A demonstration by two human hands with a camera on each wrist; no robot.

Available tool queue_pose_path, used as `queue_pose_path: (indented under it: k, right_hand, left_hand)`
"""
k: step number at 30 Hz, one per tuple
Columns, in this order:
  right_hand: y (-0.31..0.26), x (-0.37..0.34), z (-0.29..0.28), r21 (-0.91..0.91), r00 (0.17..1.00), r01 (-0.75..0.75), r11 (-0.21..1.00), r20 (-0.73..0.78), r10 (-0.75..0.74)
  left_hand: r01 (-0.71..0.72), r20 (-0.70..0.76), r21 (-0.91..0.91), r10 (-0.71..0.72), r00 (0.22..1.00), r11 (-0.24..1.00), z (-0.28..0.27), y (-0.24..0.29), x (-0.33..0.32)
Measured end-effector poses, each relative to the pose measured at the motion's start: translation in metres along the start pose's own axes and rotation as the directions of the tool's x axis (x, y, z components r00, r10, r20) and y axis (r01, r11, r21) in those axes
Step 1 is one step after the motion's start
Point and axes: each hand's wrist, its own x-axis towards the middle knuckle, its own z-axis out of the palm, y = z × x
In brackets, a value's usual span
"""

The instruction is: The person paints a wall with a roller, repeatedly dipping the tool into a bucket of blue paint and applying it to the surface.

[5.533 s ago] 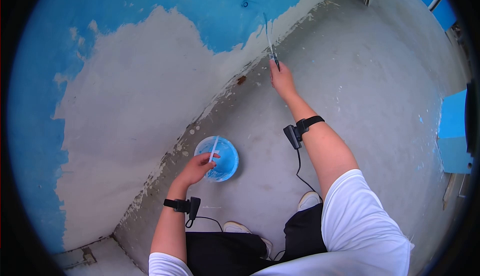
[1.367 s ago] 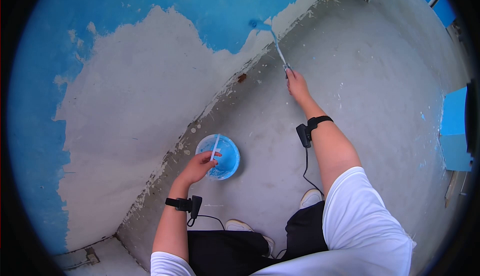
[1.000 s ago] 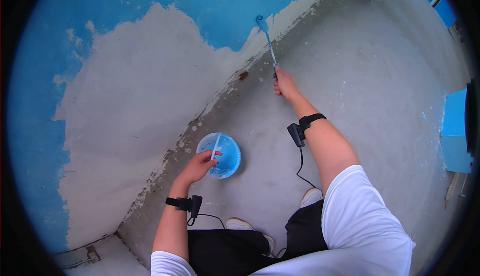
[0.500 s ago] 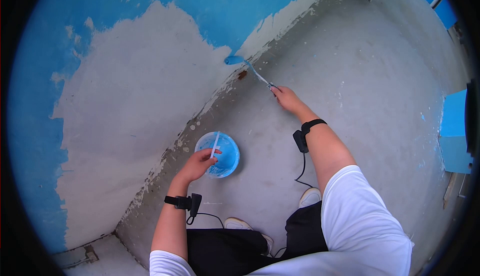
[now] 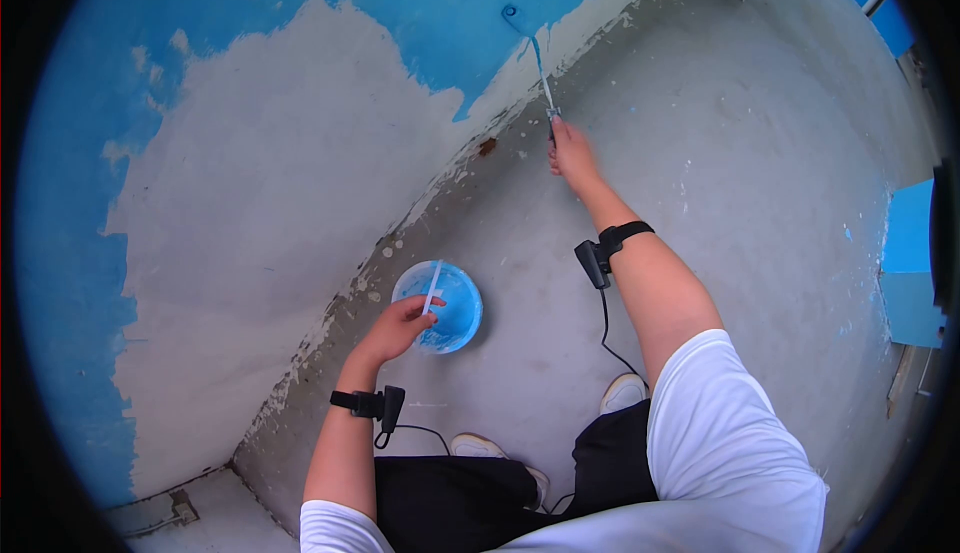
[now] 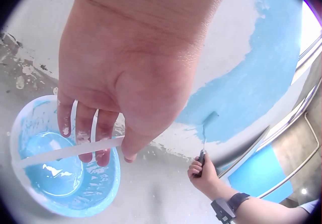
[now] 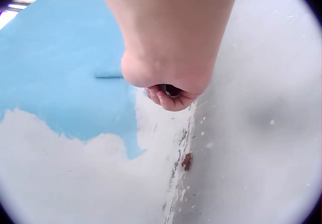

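The head view looks forward and down from above, farthest from the work; the left wrist's peers close past the left grip into the bucket, the right wrist's close past the right grip toward wall and floor. Head and left wrist share the bucket (all three catch the wall).
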Motion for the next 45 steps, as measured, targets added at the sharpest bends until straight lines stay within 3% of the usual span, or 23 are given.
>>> queue_pose_path:
  k: [5,7,8,10,11,13,16,23,26,28,31,34,38,40,45]
  right_hand:
    - [0.031,-0.008,0.008,-0.151,1.000,-0.016,0.988,-0.005,0.016]
    - [0.056,-0.001,-0.003,-0.376,0.998,0.069,0.924,0.015,-0.068]
    - [0.066,0.002,-0.009,-0.378,0.997,0.071,0.923,0.015,-0.071]
    - [0.075,-0.003,-0.016,-0.586,0.974,0.218,0.780,0.079,-0.213]
    - [0.072,-0.010,-0.017,-0.587,0.974,0.219,0.779,0.080,-0.213]
    - [0.063,-0.023,-0.020,-0.718,0.962,0.237,0.654,0.081,-0.259]
    - [0.050,-0.033,-0.018,-0.731,0.981,0.169,0.661,0.063,-0.182]
    - [0.031,-0.024,-0.042,-0.774,0.958,0.253,0.581,0.116,-0.262]
    - [0.022,-0.020,-0.040,-0.716,0.953,0.256,0.649,0.073,-0.295]
    - [0.012,-0.013,-0.030,-0.560,0.943,0.269,0.784,-0.012,-0.333]
    - [-0.002,-0.007,-0.013,-0.451,0.960,0.221,0.865,-0.054,-0.273]
    - [0.001,-0.006,0.010,-0.354,0.968,0.193,0.915,-0.081,-0.236]
    - [0.019,-0.018,0.021,-0.362,0.976,0.185,0.914,-0.042,-0.214]
    - [0.026,-0.027,0.016,-0.578,0.929,0.305,0.757,0.005,-0.370]
    - [0.030,-0.042,-0.007,-0.739,0.948,0.256,0.623,0.065,-0.313]
  left_hand:
    - [0.000,0.000,-0.005,0.000,1.000,1.000,0.000,-0.001,-0.001]
    - [-0.001,0.002,-0.001,0.001,1.000,1.000,-0.001,-0.002,-0.001]
    - [-0.004,0.003,-0.002,0.004,1.000,1.000,-0.001,-0.003,0.000]
    - [-0.013,-0.003,0.016,0.013,1.000,1.000,-0.001,-0.003,0.001]
    - [-0.014,-0.004,0.015,0.014,1.000,1.000,-0.001,-0.003,0.000]
    - [-0.012,-0.007,0.023,0.012,1.000,1.000,-0.001,-0.001,-0.001]
    - [-0.004,-0.006,0.011,0.004,1.000,1.000,-0.001,-0.001,-0.002]
    - [-0.008,-0.015,0.023,0.008,1.000,1.000,0.000,0.000,-0.007]
    - [0.002,-0.021,0.033,-0.001,1.000,0.999,0.000,-0.003,-0.006]
    - [0.003,-0.020,0.029,-0.003,1.000,1.000,0.001,-0.004,-0.006]
    - [-0.019,-0.023,0.034,0.020,1.000,0.999,0.002,-0.001,-0.007]
    - [-0.024,-0.013,0.046,0.024,1.000,0.999,0.001,0.000,-0.007]
    - [-0.015,-0.024,0.040,0.016,1.000,0.999,0.001,-0.004,-0.005]
    - [-0.016,-0.012,0.026,0.016,1.000,1.000,0.000,-0.006,-0.004]
    - [-0.018,-0.003,0.019,0.018,1.000,1.000,-0.002,-0.010,0.000]
